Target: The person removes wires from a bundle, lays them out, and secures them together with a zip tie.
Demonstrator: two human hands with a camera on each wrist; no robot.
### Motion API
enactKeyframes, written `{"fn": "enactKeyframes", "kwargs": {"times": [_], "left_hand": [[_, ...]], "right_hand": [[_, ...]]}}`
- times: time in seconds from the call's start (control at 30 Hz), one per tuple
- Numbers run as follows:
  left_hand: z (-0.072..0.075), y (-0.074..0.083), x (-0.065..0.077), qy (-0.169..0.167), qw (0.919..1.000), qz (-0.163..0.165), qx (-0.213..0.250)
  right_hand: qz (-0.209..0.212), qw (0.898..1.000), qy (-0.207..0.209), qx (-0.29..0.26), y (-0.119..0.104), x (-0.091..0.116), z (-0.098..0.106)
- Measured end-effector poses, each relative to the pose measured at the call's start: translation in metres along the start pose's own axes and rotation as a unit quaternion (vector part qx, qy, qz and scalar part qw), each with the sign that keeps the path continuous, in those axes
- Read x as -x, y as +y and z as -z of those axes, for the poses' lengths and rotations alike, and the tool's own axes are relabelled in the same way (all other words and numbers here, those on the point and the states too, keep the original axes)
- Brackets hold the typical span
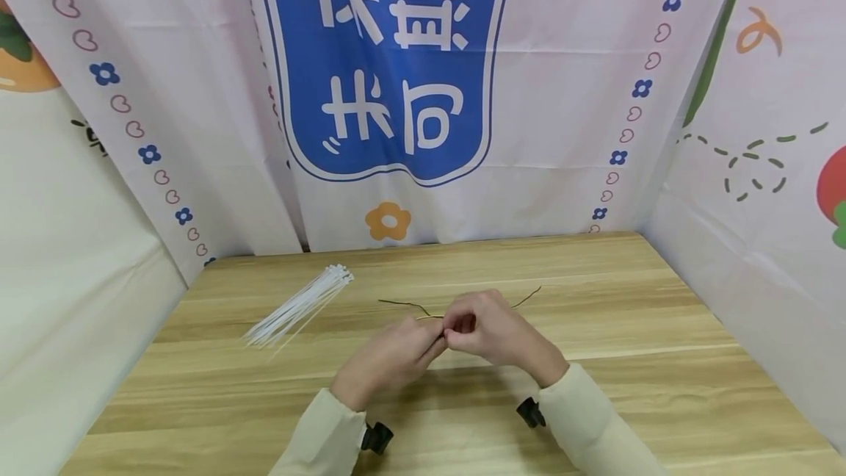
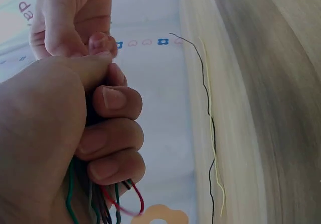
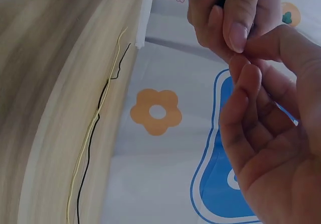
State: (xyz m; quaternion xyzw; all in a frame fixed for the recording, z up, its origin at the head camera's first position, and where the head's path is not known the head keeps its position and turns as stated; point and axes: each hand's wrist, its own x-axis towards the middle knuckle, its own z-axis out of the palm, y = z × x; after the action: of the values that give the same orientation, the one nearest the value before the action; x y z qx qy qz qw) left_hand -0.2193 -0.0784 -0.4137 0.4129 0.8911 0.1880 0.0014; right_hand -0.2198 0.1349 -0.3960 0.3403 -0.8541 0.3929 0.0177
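Left hand (image 1: 395,352): fingers curled round a bundle of thin wires (image 2: 104,204), green, red and dark lengths hanging out below the fist; the close grip probably keeps the loose strands together. Right hand (image 1: 494,329): thumb and fingertips brought up against the left hand's thumb and forefinger; cannot tell whether a wire is pinched there, as the contact point is hidden. Such fingertip contact would suit fine handling. Beyond the hands, a black wire (image 2: 203,73) and a yellow wire (image 2: 216,176) lie lengthwise, crossing, on the wooden table (image 1: 661,358), presumably set apart from the held bundle. White cable ties (image 1: 300,307) lie loosely fanned, heads gathered, left of the hands, within easy reach.
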Motion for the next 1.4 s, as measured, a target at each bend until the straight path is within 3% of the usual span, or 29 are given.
{"fn": "enactKeyframes", "kwargs": {"times": [0.23, 0.5, 0.83, 0.93, 1.07, 1.23, 1.4], "left_hand": [[0.002, -0.007, -0.001, -0.023, 0.9982, 0.024, 0.05], [0.016, -0.017, 0.008, -0.02, 0.9965, 0.066, 0.047], [0.018, -0.019, 0.012, -0.023, 0.9972, 0.061, 0.037], [0.017, -0.018, 0.011, -0.024, 0.9973, 0.062, 0.033], [0.016, -0.016, 0.01, -0.023, 0.9983, 0.051, 0.017], [0.016, -0.016, 0.01, -0.018, 0.9981, 0.048, 0.033], [0.018, -0.022, 0.011, -0.021, 0.9964, 0.044, 0.07]], "right_hand": [[0.0, 0.999, 0.024, 0.031, 0.009, 0.002, 0.015], [-0.021, 0.996, 0.076, 0.048, 0.025, 0.01, 0.037], [-0.026, 0.993, 0.026, 0.112, 0.018, 0.009, 0.038], [-0.009, 0.992, 0.007, 0.123, 0.015, 0.008, 0.035], [0.049, 0.99, -0.013, 0.132, 0.013, 0.006, 0.029], [0.105, 0.98, 0.003, 0.17, 0.014, 0.006, 0.023], [0.121, 0.972, 0.025, 0.199, 0.022, 0.007, 0.021]]}}
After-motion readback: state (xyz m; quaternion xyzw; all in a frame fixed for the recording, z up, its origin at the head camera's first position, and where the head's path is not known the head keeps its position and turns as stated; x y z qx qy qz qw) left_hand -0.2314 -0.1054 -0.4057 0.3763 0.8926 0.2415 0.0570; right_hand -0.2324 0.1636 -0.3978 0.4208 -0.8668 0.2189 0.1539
